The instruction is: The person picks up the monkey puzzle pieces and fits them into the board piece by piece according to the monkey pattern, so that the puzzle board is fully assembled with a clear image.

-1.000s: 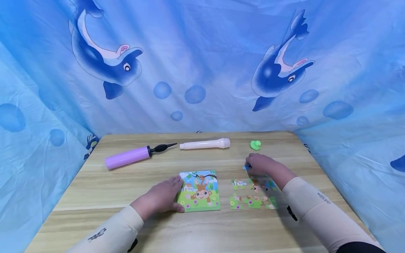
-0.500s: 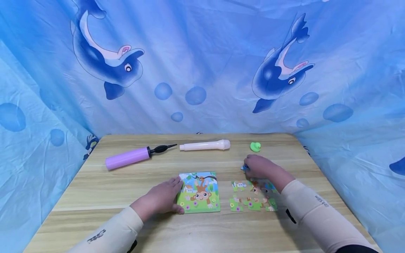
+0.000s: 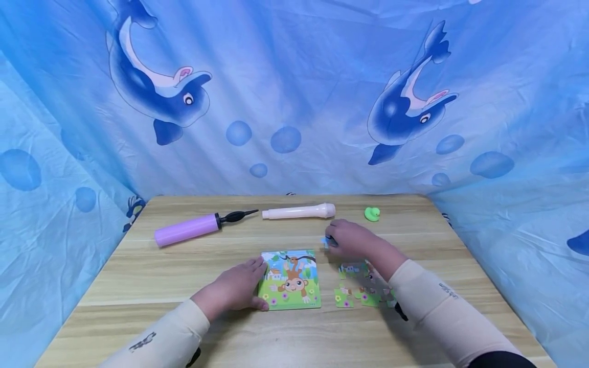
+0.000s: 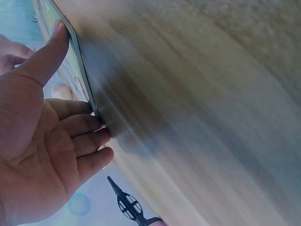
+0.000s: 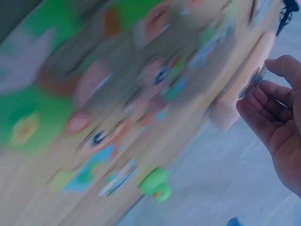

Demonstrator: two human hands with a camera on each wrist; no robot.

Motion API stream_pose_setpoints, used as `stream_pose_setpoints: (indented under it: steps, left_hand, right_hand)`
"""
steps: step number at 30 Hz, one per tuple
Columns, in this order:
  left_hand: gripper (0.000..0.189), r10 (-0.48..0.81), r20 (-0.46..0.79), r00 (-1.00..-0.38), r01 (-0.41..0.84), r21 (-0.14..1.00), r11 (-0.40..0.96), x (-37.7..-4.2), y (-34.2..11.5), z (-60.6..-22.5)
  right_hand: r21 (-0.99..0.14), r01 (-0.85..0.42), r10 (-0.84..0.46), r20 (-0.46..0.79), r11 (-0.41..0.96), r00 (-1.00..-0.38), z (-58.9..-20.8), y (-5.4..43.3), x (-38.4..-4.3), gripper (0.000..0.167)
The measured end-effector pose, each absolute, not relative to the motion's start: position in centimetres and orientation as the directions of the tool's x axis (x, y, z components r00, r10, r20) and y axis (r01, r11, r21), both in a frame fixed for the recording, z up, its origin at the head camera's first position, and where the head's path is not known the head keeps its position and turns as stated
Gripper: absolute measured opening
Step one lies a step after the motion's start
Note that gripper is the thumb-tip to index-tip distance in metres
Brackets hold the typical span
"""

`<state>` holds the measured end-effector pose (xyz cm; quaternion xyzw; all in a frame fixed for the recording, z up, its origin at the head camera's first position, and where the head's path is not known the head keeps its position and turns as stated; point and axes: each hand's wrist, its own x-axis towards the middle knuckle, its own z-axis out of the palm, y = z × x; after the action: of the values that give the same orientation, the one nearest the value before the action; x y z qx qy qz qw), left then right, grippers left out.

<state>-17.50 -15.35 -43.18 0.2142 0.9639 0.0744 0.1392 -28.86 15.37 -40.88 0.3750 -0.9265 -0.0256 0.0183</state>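
1. Pump [image 3: 186,230], purple with a black pointy tip, lies on the wooden table [image 3: 138,286] at 10 o'clock from the monkey board [image 3: 291,281]. On this clock, 12 is the far side. Its tip points between 2 and 3 o'clock.
2. The left hand [image 3: 233,287] is at 9 o'clock. Its fingers and thumb are spread and loose, and they touch the side of the board.
3. The monkey board lies on the table, in the middle of this clock. Its monkey hangs upside down, near a little house and flowers.
4. The pale pink stick [image 3: 298,211], shaped like a microphone, lies at 12 o'clock.
5. The blue puzzle piece [image 3: 324,243] is between 1 and 2 o'clock, just beside the board's far right corner.
6. The right hand [image 3: 353,242], at 2 o'clock, pinches that piece with its thumb and fingers.
7. The loose pieces [image 3: 369,298] lie at 3 o'clock. The right arm hides some.
8. The green duck [image 3: 371,214] sits at 2 o'clock, farther away than the right hand.
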Motion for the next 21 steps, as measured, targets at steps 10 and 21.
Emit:
stream_pose_setpoints:
  steps: [10,21]
  left_hand:
    - [0.103,0.431,-0.25,-0.867,0.389,0.203,0.899,-17.8,-15.3,-43.0]
    - [0.103,0.435,-0.252,-0.864,0.392,0.203,0.897,-17.8,-15.4,-43.1]
  right_hand:
    - [0.08,-0.758,-0.761,0.01,0.647,-0.649,-40.7,9.8,-27.9,0.013]
    - [0.079,-0.796,-0.793,-0.072,0.6,-0.605,-42.6,5.3,-26.6,0.013]
